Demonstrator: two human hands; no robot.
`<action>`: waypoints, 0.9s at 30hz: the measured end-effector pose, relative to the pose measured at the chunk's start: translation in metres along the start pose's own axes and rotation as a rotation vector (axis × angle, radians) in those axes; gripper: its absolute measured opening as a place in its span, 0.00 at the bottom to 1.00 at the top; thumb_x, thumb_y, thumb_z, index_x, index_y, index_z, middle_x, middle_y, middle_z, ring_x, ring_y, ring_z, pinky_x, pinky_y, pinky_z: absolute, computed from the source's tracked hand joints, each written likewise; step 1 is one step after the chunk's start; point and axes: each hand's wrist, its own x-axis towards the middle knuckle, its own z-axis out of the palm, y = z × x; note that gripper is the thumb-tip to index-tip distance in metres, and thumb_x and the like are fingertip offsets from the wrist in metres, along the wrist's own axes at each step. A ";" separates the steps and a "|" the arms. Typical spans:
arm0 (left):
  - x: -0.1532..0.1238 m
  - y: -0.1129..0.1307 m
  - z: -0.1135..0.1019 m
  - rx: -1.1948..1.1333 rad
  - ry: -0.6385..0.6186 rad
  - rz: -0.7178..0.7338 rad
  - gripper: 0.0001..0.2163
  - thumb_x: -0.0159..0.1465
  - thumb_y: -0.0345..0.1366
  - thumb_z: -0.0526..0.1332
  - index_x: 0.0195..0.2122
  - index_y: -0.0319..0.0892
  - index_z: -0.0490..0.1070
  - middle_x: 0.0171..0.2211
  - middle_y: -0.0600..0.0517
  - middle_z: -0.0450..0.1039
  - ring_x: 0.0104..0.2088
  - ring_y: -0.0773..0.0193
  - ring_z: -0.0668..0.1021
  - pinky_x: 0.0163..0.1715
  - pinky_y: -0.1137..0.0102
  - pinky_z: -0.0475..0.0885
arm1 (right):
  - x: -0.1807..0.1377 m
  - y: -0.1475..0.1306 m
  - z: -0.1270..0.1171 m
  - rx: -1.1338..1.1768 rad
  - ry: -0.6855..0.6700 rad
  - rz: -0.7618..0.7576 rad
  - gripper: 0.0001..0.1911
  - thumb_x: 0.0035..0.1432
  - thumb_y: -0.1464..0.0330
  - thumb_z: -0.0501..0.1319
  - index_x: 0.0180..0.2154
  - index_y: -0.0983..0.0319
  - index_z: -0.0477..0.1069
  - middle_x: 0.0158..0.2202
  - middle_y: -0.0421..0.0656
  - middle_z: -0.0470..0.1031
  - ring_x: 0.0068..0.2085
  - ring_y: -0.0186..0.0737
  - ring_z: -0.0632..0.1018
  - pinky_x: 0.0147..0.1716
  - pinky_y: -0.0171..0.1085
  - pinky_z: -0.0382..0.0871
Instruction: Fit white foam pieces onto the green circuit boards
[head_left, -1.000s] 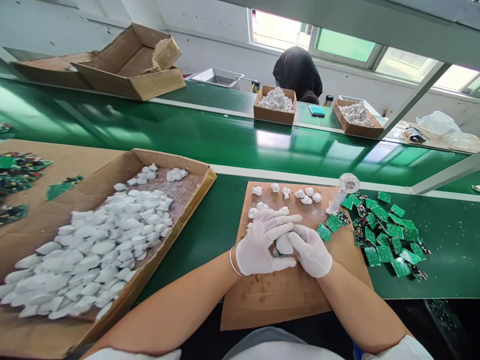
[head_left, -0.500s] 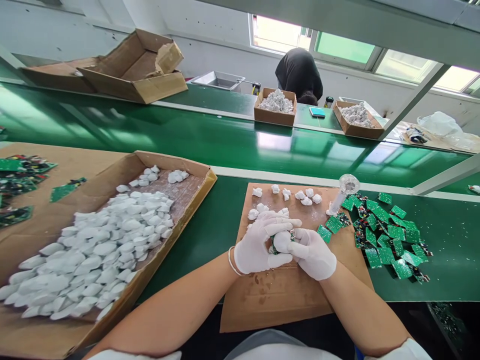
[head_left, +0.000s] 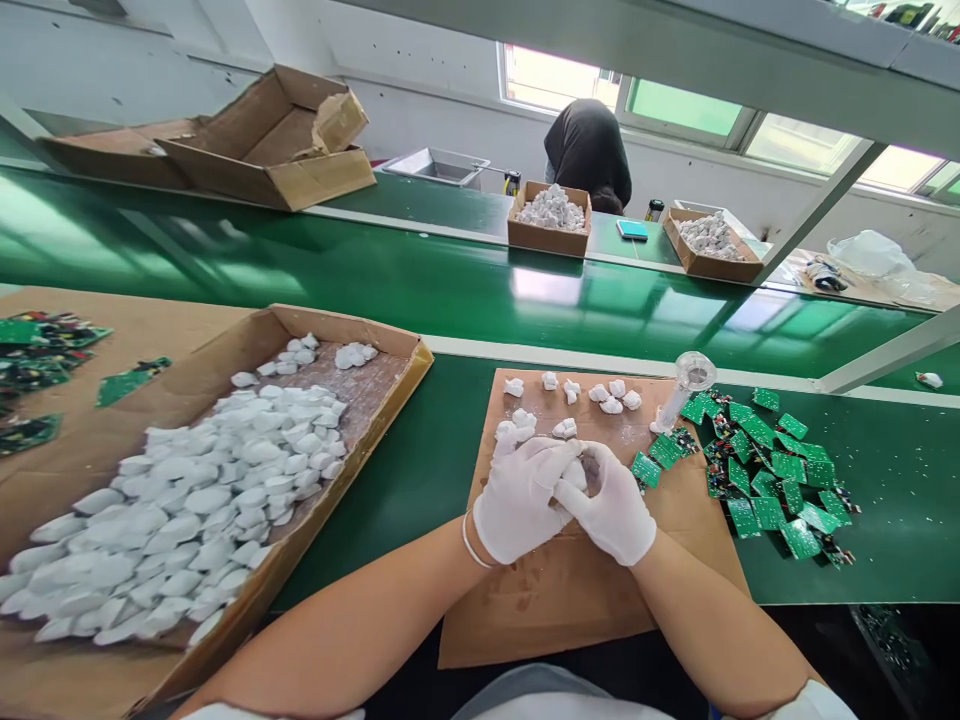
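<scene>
Over the cardboard sheet [head_left: 559,600], my two white-gloved hands are closed together around a white putty-like lump [head_left: 576,473]. My left hand [head_left: 525,500] wraps it from the left, its fingers over the top. My right hand [head_left: 615,505] closes in from the right with the thumb pressed against the lump. The circuit board under the lump is hidden by the gloves now. Small white lumps [head_left: 611,393] lie on the sheet beyond my hands, and a bigger clump [head_left: 516,428] is close to my left fingers. A clear plastic tool with a round top [head_left: 686,385] stands at the sheet's far right.
Left of me, a cardboard tray [head_left: 397,395] holds many white lumps [head_left: 202,490]. Green circuit boards [head_left: 787,465] are heaped on the right; others [head_left: 45,350] lie far left. Across the green conveyor [head_left: 450,285], boxes of white lumps [head_left: 551,210] stand near a bent-over person [head_left: 589,150].
My hands have drawn closer together and turned inward around the lump. The green board edge that showed between them is now covered, and my right hand has shifted slightly left.
</scene>
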 end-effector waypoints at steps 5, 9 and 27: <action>0.001 -0.001 0.000 -0.094 0.009 -0.022 0.22 0.55 0.34 0.65 0.50 0.43 0.65 0.39 0.48 0.80 0.38 0.57 0.82 0.52 0.57 0.70 | 0.001 -0.001 -0.001 0.218 -0.080 0.029 0.18 0.55 0.60 0.65 0.46 0.60 0.68 0.38 0.43 0.74 0.39 0.40 0.74 0.41 0.40 0.69; -0.002 -0.005 -0.001 -0.174 -0.020 -0.027 0.27 0.55 0.42 0.69 0.55 0.44 0.64 0.41 0.48 0.80 0.39 0.56 0.82 0.55 0.55 0.71 | 0.004 0.000 -0.001 0.476 -0.128 0.100 0.18 0.50 0.60 0.69 0.39 0.62 0.68 0.31 0.39 0.73 0.30 0.33 0.71 0.29 0.33 0.65; -0.011 -0.017 -0.008 -0.205 -0.051 -0.083 0.34 0.52 0.55 0.67 0.57 0.45 0.66 0.43 0.46 0.80 0.51 0.49 0.78 0.52 0.58 0.75 | 0.007 -0.005 0.002 0.582 -0.200 0.157 0.21 0.39 0.62 0.74 0.29 0.62 0.65 0.26 0.37 0.69 0.26 0.31 0.67 0.25 0.33 0.63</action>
